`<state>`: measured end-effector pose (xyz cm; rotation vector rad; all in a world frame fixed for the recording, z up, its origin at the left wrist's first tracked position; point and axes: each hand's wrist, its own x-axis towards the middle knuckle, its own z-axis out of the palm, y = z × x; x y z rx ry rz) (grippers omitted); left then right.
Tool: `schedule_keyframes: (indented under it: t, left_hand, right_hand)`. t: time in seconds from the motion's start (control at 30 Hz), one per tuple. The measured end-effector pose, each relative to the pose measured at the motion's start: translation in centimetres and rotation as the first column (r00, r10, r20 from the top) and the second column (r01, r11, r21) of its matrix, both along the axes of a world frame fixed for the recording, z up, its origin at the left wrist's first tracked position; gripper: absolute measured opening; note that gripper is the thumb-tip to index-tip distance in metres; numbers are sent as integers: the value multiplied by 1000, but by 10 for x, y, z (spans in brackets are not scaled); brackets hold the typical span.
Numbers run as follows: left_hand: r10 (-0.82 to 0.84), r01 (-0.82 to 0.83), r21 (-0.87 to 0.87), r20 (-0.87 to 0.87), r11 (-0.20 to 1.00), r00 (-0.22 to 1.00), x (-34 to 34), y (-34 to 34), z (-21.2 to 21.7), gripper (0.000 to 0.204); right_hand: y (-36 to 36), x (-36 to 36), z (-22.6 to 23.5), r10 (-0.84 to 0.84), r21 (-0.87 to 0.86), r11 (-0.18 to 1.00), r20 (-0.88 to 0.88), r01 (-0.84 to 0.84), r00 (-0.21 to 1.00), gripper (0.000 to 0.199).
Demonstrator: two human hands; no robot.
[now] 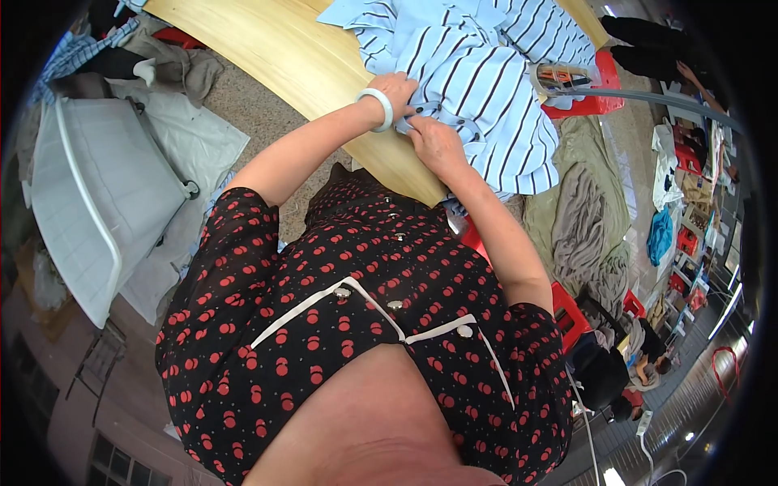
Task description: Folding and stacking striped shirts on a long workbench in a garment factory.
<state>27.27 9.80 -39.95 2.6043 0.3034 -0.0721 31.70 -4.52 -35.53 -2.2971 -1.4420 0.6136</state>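
Observation:
A light blue shirt (486, 101) with dark stripes lies bunched over the wooden table (275, 49), spilling past its near right edge. Fingers of my left hand (392, 91) press together on the shirt's buttoned edge; a pale bangle (376, 110) circles that wrist. Just nearer to me, my right hand (438, 147) pinches the same edge, its fingertips partly hidden by the fabric. Small dark buttons (432, 106) show along the strip of cloth beside both hands.
On the left stands a large white wheeled bin (113, 178). Right of the shirt, a clear container (559, 78) holds small items near a red stool (609, 85). Green-grey cloth (579, 202) is heaped beyond my right forearm. Other people are at the far right.

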Motion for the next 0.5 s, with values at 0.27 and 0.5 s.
schedule_keyframes:
  t: [0.27, 0.5]
  left_hand:
    - [155, -166, -147, -81, 975, 985, 10, -15, -10, 23]
    - [13, -14, -304, -8, 953, 1000, -1, 17, 34, 20]
  right_hand:
    - [1, 2, -3, -7, 2, 1000, -10, 7, 1000, 15]
    - [2, 13, 17, -62, 83, 994, -75, 68, 995, 14]
